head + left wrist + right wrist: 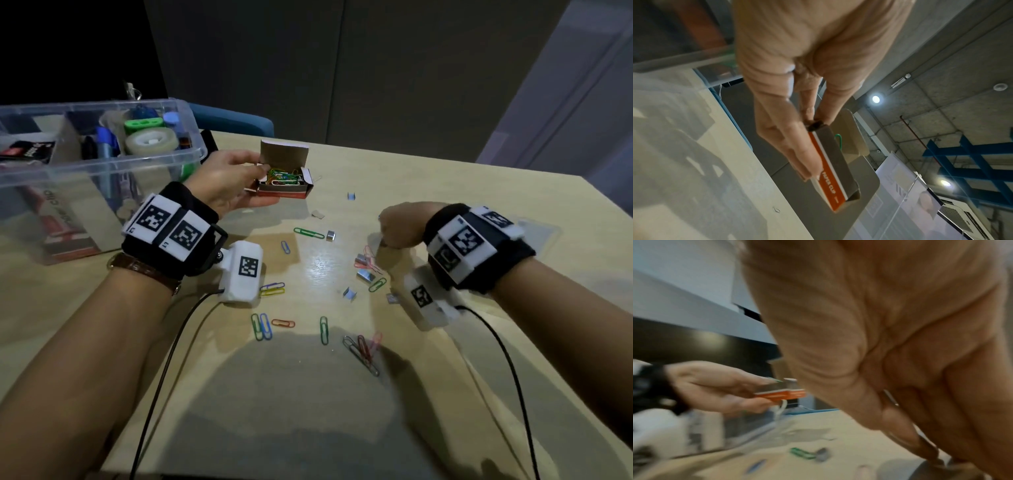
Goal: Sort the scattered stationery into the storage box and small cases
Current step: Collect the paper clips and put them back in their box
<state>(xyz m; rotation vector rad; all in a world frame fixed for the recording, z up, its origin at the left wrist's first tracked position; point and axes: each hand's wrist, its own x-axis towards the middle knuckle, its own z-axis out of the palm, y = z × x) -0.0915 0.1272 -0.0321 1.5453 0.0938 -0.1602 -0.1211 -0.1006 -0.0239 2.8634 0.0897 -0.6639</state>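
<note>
The left hand (pixel 228 181) holds a small cardboard paper clip box (pixel 285 185) above the pale wooden tabletop (pixel 445 205), thumb on top and fingers beneath; its lid flap stands upright and its long axis runs left to right. The right hand (pixel 400 224) is curled over scattered wire clips (pixel 370 260); what its grip holds I cannot tell. A clear plastic storage box (pixel 178 150) sits at the left.

Left hand (pixel 230 181) gripping, right hand (pixel 402 224) curled
</note>
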